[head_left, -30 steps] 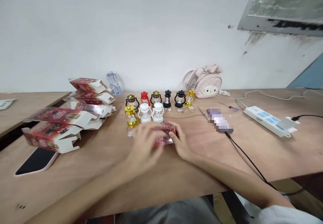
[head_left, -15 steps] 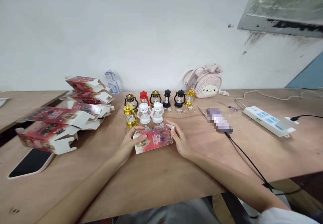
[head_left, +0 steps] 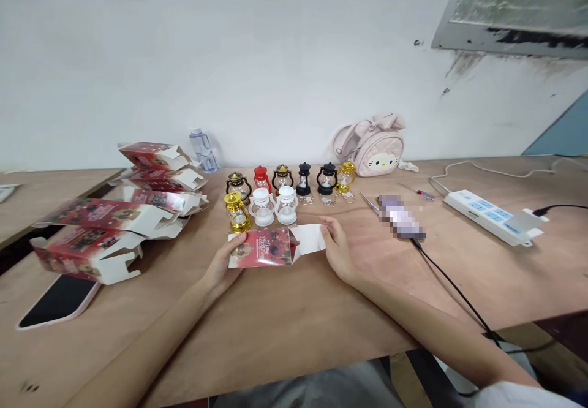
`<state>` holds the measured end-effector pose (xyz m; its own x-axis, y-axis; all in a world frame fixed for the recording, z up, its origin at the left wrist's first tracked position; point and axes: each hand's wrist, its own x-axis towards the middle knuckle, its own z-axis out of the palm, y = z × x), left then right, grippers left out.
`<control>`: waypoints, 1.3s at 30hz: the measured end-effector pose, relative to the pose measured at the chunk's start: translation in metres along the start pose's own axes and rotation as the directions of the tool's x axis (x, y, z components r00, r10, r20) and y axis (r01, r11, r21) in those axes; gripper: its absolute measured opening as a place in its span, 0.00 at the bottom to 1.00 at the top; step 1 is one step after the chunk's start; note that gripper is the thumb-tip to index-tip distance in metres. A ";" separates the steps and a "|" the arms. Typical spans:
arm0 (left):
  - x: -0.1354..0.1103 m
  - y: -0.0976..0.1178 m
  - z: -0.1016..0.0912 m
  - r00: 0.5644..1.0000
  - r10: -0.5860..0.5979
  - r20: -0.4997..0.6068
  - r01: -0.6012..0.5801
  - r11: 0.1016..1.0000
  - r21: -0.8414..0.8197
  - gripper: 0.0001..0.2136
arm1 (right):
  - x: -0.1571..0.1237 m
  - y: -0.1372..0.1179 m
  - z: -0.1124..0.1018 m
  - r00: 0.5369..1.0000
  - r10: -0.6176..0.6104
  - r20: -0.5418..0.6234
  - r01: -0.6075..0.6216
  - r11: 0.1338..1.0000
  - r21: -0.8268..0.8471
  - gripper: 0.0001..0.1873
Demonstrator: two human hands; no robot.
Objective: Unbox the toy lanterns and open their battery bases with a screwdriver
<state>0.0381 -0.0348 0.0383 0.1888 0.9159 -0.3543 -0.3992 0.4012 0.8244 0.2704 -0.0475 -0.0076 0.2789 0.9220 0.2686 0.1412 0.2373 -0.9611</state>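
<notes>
A red printed cardboard box (head_left: pixel 261 250) with white ends is held over the table in front of me. My left hand (head_left: pixel 226 264) grips its left end, thumb on the printed face. On the right end a white flap (head_left: pixel 309 239) sticks out, and my right hand (head_left: pixel 337 250) pinches that flap's outer edge. Just behind the box stand small lanterns: two white ones, the right one nearest (head_left: pixel 287 206), and a gold lantern (head_left: pixel 237 213). Farther back is a row with a red lantern (head_left: pixel 263 179), a black lantern (head_left: pixel 327 180) and several others.
Several red boxes (head_left: pixel 87 252) with open flaps are piled at the left, near a phone (head_left: pixel 57 301). A water bottle (head_left: pixel 203 151) and a pink bag (head_left: pixel 379 154) stand by the wall. To the right lie a cabled, blurred-out device (head_left: pixel 400 217), a screwdriver (head_left: pixel 423 193) and a power strip (head_left: pixel 489 217).
The box has turned level and shifted slightly left. Its right end is now open, with the white flap pulled out, and my right hand has moved a little to the right.
</notes>
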 end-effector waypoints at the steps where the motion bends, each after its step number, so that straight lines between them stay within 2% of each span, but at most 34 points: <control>1: 0.000 -0.001 0.001 1.000 -0.001 -0.002 0.001 1.000 -0.006 0.11 | 0.001 0.003 0.000 0.999 0.035 0.004 -0.035 0.999 -0.005 0.16; 3: -0.001 -0.002 0.002 1.000 -0.002 -0.001 0.002 1.000 -0.008 0.12 | 0.000 0.006 0.001 0.999 0.055 0.003 -0.054 0.997 -0.048 0.14; 4: -0.001 -0.003 0.002 1.000 -0.005 0.000 0.005 1.000 -0.006 0.12 | -0.001 0.006 0.001 1.000 0.018 0.002 -0.018 0.995 -0.095 0.13; 6: 0.000 -0.004 0.003 1.000 -0.013 -0.001 0.013 1.000 -0.001 0.11 | -0.005 0.002 0.000 0.990 -0.139 0.005 0.136 0.965 -0.225 0.12; 9: 0.001 -0.005 0.003 1.000 0.010 -0.019 -0.010 1.000 0.003 0.09 | -0.014 -0.010 0.000 0.913 -0.398 0.085 0.397 0.824 -0.404 0.13; 11: 0.002 -0.005 0.003 1.000 0.020 -0.021 -0.020 1.000 0.001 0.08 | -0.019 -0.017 -0.001 0.859 -0.484 0.163 0.501 0.736 -0.456 0.15; 13: 0.002 -0.006 0.003 1.000 0.024 -0.014 -0.025 1.000 -0.011 0.08 | -0.022 -0.022 -0.002 0.832 -0.515 0.206 0.547 0.698 -0.463 0.15; 18: 0.002 -0.009 0.002 0.998 0.049 -0.037 -0.050 0.997 -0.050 0.07 | -0.021 -0.023 -0.008 0.828 -0.519 0.210 0.558 0.734 -0.386 0.08; 21: 0.001 -0.009 0.001 0.998 0.053 -0.019 -0.054 0.998 -0.037 0.09 | -0.018 -0.023 -0.009 0.835 -0.495 0.240 0.550 0.752 -0.363 0.14; 23: 0.001 -0.009 0.001 0.998 0.057 0.007 -0.057 0.998 -0.019 0.11 | -0.017 -0.022 -0.008 0.850 -0.469 0.241 0.527 0.767 -0.366 0.15; 26: 0.001 -0.009 0.002 0.997 0.073 0.024 -0.073 0.997 0.010 0.16 | -0.014 -0.017 -0.004 0.881 -0.425 0.209 0.473 0.807 -0.353 0.09; 32: 0.001 -0.012 0.002 0.992 0.126 -0.032 -0.123 0.989 0.077 0.23 | -0.010 -0.003 0.001 0.928 -0.334 0.165 0.368 0.889 -0.272 0.06; 34: 0.001 -0.012 0.002 0.991 0.128 -0.033 -0.124 0.988 0.090 0.24 | -0.010 -0.002 0.000 0.935 -0.323 0.146 0.351 0.899 -0.261 0.09; 39: 0.000 -0.011 0.002 0.992 0.128 -0.008 -0.126 0.987 0.100 0.26 | -0.010 -0.006 -0.001 0.945 -0.290 0.154 0.322 0.908 -0.268 0.29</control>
<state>0.0440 -0.0394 0.0296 0.1287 0.9597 -0.2499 -0.3285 0.2790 0.9024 0.2671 -0.0586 -0.0048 0.0761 0.8494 0.5223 0.4728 0.4304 -0.7689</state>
